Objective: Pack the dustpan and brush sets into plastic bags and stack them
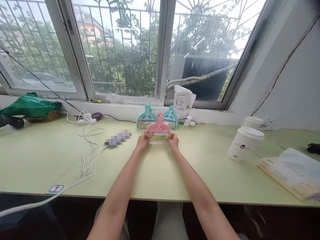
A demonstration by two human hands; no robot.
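Two hands, left (142, 141) and right (174, 141), were clamped on opposite sides of the pink dustpan set (159, 130), positioned on the bench (200, 173) before two teal sets (147, 117).

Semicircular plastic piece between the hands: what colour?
The semicircular plastic piece is pink; best seen in the head view.

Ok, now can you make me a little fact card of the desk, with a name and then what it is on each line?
Left hand: on the pink pack's left edge
Right hand: on its right edge
Pink pack: upright between the hands
Behind it: two teal packs, near the wall
Right side of desk: white lidded cup
Far left: green bag
Windowsill: yellow-and-black cutter
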